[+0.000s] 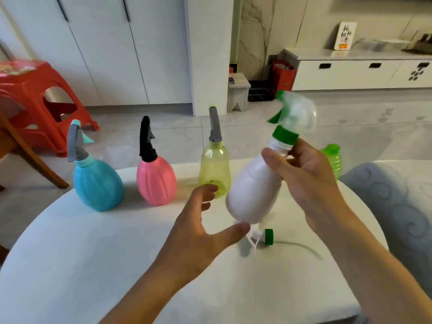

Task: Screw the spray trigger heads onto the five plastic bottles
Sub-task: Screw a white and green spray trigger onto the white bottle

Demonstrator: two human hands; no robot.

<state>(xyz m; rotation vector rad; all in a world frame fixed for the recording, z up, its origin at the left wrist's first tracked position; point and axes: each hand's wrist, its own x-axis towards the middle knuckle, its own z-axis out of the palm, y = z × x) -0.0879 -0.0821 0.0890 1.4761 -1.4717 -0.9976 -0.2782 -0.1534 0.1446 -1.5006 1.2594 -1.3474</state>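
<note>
My right hand (308,181) grips the neck of a white bottle (252,192), held tilted above the white table (93,265). A green-and-white trigger head (292,118) sits on that bottle, blurred by motion. My left hand (201,225) is open just left of the bottle's base, thumb near its bottom. Along the table's far edge stand a blue bottle (98,183), a pink bottle (156,181) and a yellow bottle (214,169), each with a trigger head on. A green bottle (333,160) shows partly behind my right hand. A loose green trigger head (266,237) with a tube lies on the table.
A red plastic stool (39,97) and a wooden chair leg (28,150) stand on the floor to the left. A grey patterned cushion (397,206) lies at the table's right side. White cabinets line the back.
</note>
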